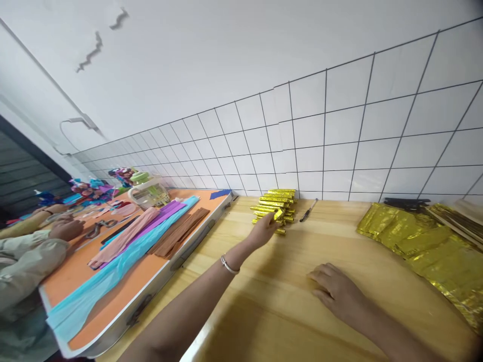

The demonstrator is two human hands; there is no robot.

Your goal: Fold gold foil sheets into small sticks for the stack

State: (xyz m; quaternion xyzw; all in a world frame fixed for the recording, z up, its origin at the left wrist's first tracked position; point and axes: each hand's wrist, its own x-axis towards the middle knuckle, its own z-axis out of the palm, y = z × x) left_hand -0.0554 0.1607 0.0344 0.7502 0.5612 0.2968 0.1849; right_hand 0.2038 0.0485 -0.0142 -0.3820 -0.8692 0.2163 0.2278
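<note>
My left hand (265, 230), with a bangle at its wrist, reaches to the far side of the wooden table. Its fingers are closed on a gold foil roll (278, 215), right over a pile of similar gold foil rolls (275, 197) near the tiled wall. Low on the table, my right hand (337, 290) rests palm down with its fingers stretched out and slightly bent, holding nothing. A pen (309, 210) lies just right of the pile. Wide gold foil sheets (418, 246) are spread along the right side, beyond my right hand.
Left of the wooden table (302, 332) stands an orange-topped table (124, 296) with a raised pale edge. It bears blue (124, 266), purple and brown paper strips (181, 234) and a clear basket (151, 193). A co-worker's hands (66, 226) are at its far left.
</note>
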